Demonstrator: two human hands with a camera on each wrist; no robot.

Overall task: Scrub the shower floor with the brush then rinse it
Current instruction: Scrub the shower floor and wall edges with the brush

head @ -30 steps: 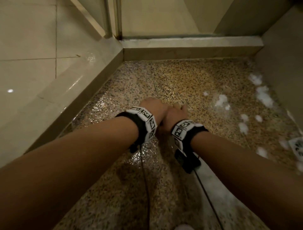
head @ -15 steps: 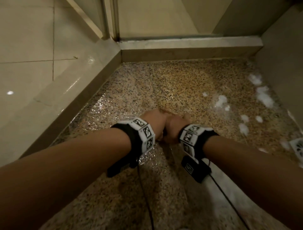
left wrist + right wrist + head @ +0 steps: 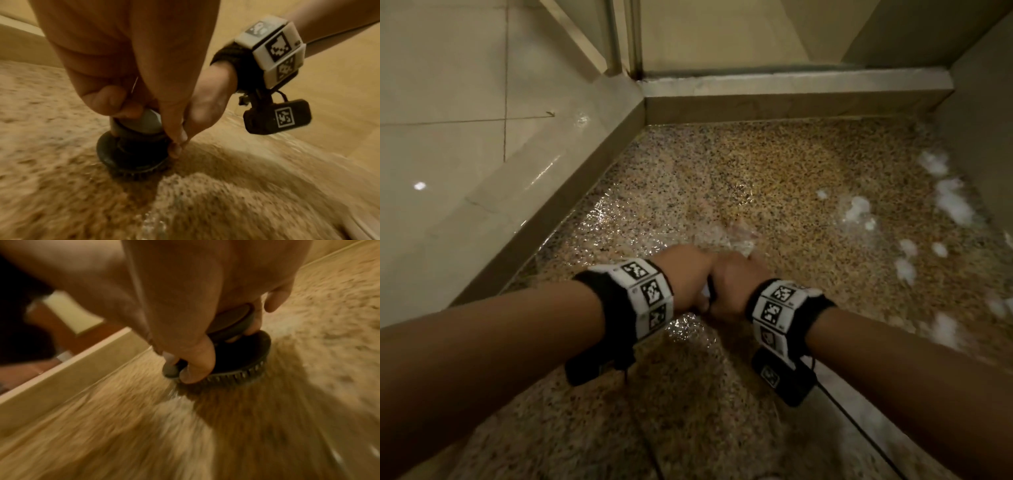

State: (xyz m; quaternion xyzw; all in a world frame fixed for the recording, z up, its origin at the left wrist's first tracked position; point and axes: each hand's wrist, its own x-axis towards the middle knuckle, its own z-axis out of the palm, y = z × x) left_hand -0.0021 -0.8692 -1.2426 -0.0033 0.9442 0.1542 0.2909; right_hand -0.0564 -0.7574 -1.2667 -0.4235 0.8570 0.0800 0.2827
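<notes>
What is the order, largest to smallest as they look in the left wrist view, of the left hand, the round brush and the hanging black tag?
1. Left hand: largest, though it sits nearest the camera, which inflates it.
2. Round brush.
3. Hanging black tag: smallest.

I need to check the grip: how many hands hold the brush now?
2: the left hand and the right hand both grip the brush, side by side, on the shower floor.
</notes>
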